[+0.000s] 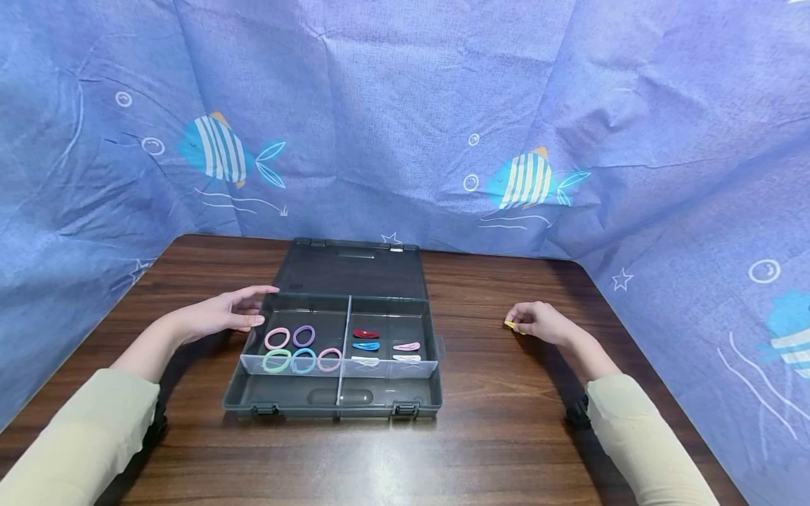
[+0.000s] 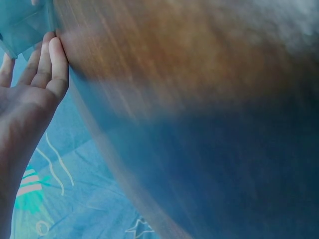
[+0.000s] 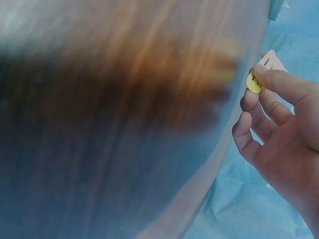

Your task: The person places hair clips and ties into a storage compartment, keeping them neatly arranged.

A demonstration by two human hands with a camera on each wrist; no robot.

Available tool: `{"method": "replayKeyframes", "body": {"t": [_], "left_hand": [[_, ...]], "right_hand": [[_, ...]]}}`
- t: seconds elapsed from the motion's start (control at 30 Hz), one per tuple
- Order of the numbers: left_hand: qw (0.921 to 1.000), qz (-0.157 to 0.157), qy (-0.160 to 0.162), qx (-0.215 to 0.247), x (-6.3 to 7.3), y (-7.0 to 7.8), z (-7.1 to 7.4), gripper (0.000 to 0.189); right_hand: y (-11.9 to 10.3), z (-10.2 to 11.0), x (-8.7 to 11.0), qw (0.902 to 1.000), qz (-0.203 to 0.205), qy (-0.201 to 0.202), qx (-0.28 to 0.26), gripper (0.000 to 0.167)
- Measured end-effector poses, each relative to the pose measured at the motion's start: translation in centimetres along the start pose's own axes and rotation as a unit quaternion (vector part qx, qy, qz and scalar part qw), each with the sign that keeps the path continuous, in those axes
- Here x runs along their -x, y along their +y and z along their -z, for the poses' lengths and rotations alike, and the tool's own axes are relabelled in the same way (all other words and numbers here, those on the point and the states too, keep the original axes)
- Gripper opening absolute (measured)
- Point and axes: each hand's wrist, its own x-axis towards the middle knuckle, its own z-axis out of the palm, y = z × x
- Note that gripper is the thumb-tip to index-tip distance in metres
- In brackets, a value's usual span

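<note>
A dark, see-through organizer box (image 1: 392,406) lies on the table with its lid (image 1: 354,270) folded back. My left hand (image 1: 218,313) is at the box's left edge, fingers mostly straight and thumb touching the side; the left wrist view shows its fingertips against the plastic. Over the table to the right, my right hand (image 1: 544,322) pinches a yellow hair clip (image 3: 254,83) between thumb and fingers. In the box's left compartment are several hair ties, including a purple one (image 1: 304,336) and a green one (image 1: 276,361). The right compartment holds several snap clips, including a red one (image 1: 365,334) and a blue one (image 1: 365,346).
A white divider strip (image 1: 291,367) crosses the box, with narrower compartments in front of it. Two latches, one of them the right latch (image 1: 406,408), are on the box's front edge. A blue fish-print cloth (image 1: 392,105) hangs behind and beside the brown wooden table (image 1: 493,436).
</note>
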Motion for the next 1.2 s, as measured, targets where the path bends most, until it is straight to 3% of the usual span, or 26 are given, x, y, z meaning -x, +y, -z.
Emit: {"method": "replayKeyframes", "body": {"t": [0.37,0.63,1.0,1.2], "left_hand": [[1.0,-0.003,-0.003,0.007,-0.1,-0.2,0.0,0.064],[1.0,0.002,-0.003,0.009,-0.1,-0.2,0.0,0.064],[1.0,-0.001,0.0,0.01,0.2,0.2,0.0,0.063],[1.0,0.006,0.003,0.007,0.0,0.0,-0.1,0.062]], "right_hand": [[-1.4,0.9,-0.3,0.9994,0.011,0.028,0.018,0.008],[-3.1,1.6,-0.6,0.9968,0.021,0.076,0.014,0.007],[-6.1,2.2,-1.0,0.989,0.079,0.125,0.001,0.012],[-7.8,2.0,-1.6,0.9858,0.098,0.132,-0.036,0.012]]}}
